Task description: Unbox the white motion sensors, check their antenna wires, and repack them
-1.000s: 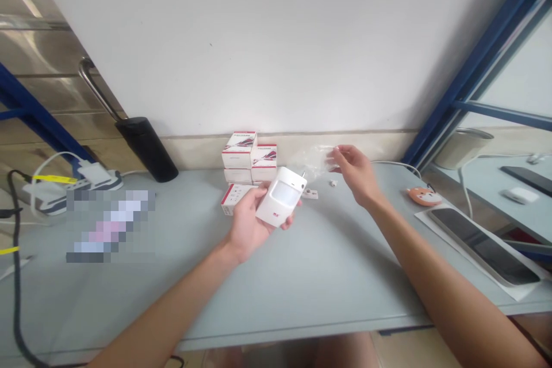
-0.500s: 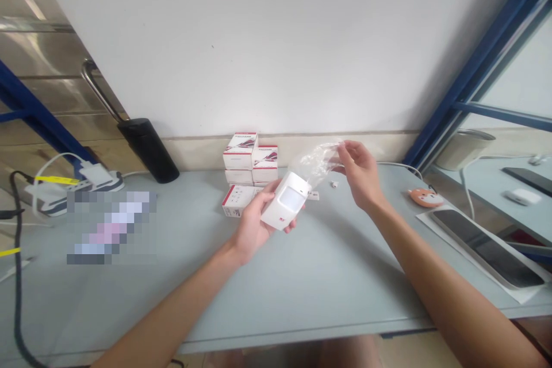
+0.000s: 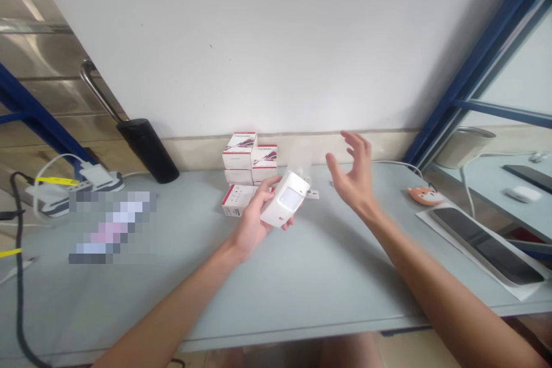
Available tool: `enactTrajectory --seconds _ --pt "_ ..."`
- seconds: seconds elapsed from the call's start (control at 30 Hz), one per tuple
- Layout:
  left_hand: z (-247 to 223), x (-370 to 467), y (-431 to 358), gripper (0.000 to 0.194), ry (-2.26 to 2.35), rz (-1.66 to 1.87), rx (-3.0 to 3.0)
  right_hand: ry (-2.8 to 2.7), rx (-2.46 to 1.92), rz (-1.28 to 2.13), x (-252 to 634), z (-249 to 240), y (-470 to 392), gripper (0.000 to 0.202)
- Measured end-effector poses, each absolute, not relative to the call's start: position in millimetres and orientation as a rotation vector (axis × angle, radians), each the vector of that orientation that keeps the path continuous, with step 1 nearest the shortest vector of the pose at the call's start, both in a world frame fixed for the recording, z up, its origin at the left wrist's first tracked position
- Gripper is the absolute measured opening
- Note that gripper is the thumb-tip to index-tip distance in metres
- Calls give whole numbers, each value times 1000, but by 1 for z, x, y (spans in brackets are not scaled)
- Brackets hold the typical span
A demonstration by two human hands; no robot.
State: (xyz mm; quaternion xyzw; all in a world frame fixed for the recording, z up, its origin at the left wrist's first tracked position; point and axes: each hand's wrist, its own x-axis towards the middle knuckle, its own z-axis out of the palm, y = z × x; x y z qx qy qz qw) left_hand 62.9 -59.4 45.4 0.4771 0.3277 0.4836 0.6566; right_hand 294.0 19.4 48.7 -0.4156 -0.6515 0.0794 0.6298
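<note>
My left hand (image 3: 251, 221) is closed around a white motion sensor (image 3: 285, 200), held tilted above the desk with its pale window facing me. My right hand (image 3: 354, 175) is raised to the right of it, fingers spread, holding nothing. Just behind the sensor's top is a blurred clear plastic bag (image 3: 301, 162); whether it still touches the sensor I cannot tell. Small white boxes with red trim (image 3: 240, 150) are stacked against the wall, and another such box (image 3: 236, 200) lies in front of them, partly covered by my left hand. A small white piece (image 3: 313, 194) lies beyond the sensor.
A black cylinder (image 3: 149, 152) leans at the back left, near a power strip (image 3: 101, 183) with cables. A blurred-out rectangle (image 3: 112, 227) covers the left of the desk (image 3: 302, 293). To the right are an orange animal-faced item (image 3: 425, 195) and a dark phone-like device (image 3: 487, 247) on white paper.
My right hand has let go of the clear plastic bag and spread its fingers. The bag has dropped back behind the sensor. My left hand has barely moved.
</note>
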Motion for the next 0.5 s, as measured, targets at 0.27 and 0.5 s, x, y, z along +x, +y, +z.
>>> enactTrajectory --seconds 0.27,0.5 --pt "42 62 -60 40 824 1132 1121 -1778 -784 470 256 50 -19 24" --pt "47 65 -62 37 947 1146 1193 -1750 -800 294 254 42 -17 21"
